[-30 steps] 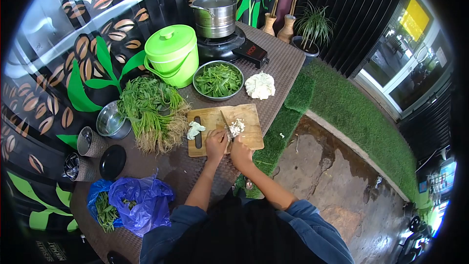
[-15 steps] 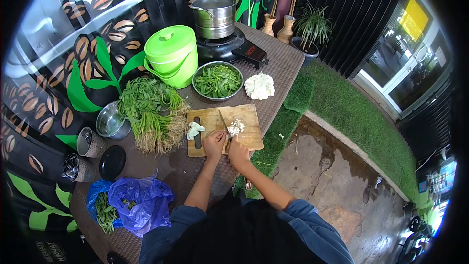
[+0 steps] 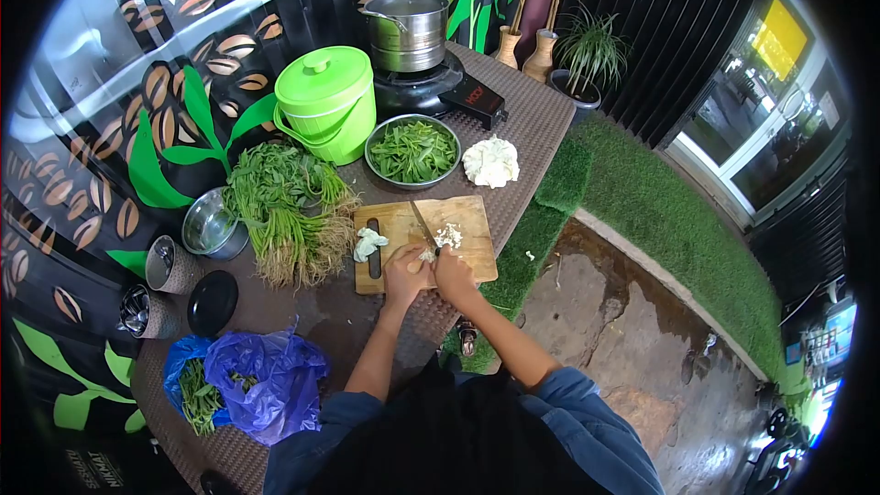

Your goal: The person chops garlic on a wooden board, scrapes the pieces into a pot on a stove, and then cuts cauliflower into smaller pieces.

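My right hand [image 3: 454, 273] grips a kitchen knife [image 3: 422, 223], its blade pointing away from me over the wooden cutting board [image 3: 477, 261]. Close beside it, my left hand [image 3: 403, 273] is closed, fingers bent around a small pale piece [image 3: 427, 257] next to the blade; its kind is too small to tell. Finely chopped white bits [image 3: 449, 236] lie on the board, right of the knife. At the board's left, a crumpled whitish scrap [image 3: 369, 244] rests near the handle slot.
Behind the board stand a bowl of green leaves [image 3: 412, 152], a white crumpled heap [image 3: 491, 162], a green lidded bucket [image 3: 325, 105] and a pot [image 3: 403, 32] on a stove. Leafy greens with roots [image 3: 284, 211], a metal bowl [image 3: 214, 225] and a purple bag [image 3: 266, 385] lie left.
My left hand has shifted slightly, and a pale piece now shows at its fingers. My right hand and the knife have moved a little. The whole view has drifted slightly.
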The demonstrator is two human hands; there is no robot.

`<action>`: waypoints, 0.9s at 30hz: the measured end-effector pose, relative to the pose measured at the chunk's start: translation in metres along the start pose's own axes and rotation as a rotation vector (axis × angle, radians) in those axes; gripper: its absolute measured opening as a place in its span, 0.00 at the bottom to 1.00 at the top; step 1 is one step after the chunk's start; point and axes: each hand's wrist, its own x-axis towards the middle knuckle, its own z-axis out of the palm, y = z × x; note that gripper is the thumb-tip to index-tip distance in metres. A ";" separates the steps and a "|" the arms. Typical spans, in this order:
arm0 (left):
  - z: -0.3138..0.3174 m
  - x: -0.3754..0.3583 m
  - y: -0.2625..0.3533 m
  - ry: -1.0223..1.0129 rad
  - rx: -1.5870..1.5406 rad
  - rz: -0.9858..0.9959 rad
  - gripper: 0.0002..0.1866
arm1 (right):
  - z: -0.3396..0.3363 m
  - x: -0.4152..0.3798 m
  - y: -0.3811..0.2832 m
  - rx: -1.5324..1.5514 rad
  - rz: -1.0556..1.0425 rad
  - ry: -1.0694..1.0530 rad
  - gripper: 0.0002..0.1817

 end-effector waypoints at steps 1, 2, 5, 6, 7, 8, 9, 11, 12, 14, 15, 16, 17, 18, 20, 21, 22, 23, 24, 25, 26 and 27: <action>-0.001 0.000 0.000 -0.025 0.003 0.019 0.14 | -0.007 0.000 0.002 0.002 0.000 0.003 0.17; -0.001 0.001 -0.001 -0.023 0.003 0.019 0.14 | -0.013 -0.001 0.004 -0.015 -0.028 -0.021 0.17; -0.001 0.000 -0.004 -0.062 -0.010 -0.030 0.12 | -0.013 -0.014 -0.002 -0.006 0.000 -0.047 0.17; 0.000 0.000 -0.005 -0.060 -0.012 -0.030 0.12 | -0.010 -0.020 -0.005 0.020 0.059 -0.043 0.17; 0.002 0.000 -0.005 -0.041 0.042 0.009 0.11 | 0.001 -0.020 -0.003 0.016 0.060 -0.043 0.17; 0.003 -0.001 -0.004 -0.023 0.097 0.047 0.11 | 0.014 -0.020 0.000 -0.016 0.032 0.011 0.17; 0.004 -0.001 -0.003 -0.025 0.095 0.045 0.11 | 0.016 -0.020 -0.001 -0.047 0.003 0.065 0.17; 0.003 0.000 -0.001 0.025 0.115 0.111 0.10 | 0.016 -0.013 0.002 -0.090 -0.017 0.059 0.15; 0.003 -0.002 -0.003 0.020 0.118 0.113 0.10 | 0.009 -0.008 0.001 -0.069 -0.030 0.042 0.15; 0.008 -0.003 -0.007 0.027 0.051 0.052 0.11 | -0.005 -0.005 0.002 -0.059 -0.072 0.021 0.16; 0.008 -0.003 -0.004 0.028 0.050 0.053 0.11 | -0.008 -0.006 0.001 -0.059 -0.072 0.023 0.16; 0.006 -0.004 -0.003 0.009 0.028 -0.037 0.10 | -0.010 -0.009 0.000 -0.063 -0.056 -0.001 0.16; 0.005 -0.004 -0.001 -0.008 0.005 -0.127 0.10 | -0.011 -0.011 -0.001 -0.067 -0.041 -0.025 0.16; 0.004 -0.003 -0.001 -0.006 0.004 -0.128 0.10 | -0.006 -0.014 0.000 -0.069 -0.043 -0.026 0.16; 0.002 -0.003 -0.001 0.007 0.048 -0.051 0.07 | 0.007 -0.019 0.001 -0.070 0.004 -0.018 0.16; 0.004 -0.003 -0.002 0.007 0.048 -0.052 0.07 | 0.008 -0.018 0.002 -0.071 0.004 -0.019 0.16; 0.005 -0.002 -0.003 0.035 0.058 -0.007 0.06 | 0.009 -0.015 0.002 -0.055 0.000 -0.016 0.16; 0.005 -0.003 -0.005 0.060 0.069 0.038 0.05 | 0.009 -0.012 0.002 -0.037 -0.003 -0.014 0.16; 0.003 -0.005 -0.004 0.056 0.071 0.039 0.05 | 0.007 -0.010 0.002 -0.033 0.000 -0.014 0.16; 0.002 -0.005 -0.004 0.039 0.075 0.034 0.05 | 0.003 -0.006 0.004 -0.024 -0.018 -0.012 0.16; 0.001 -0.004 -0.003 0.025 0.078 0.029 0.05 | -0.001 -0.003 0.005 -0.017 -0.038 -0.008 0.16; 0.002 -0.004 -0.005 0.025 0.077 0.032 0.05 | -0.006 -0.004 0.006 -0.018 -0.038 -0.005 0.16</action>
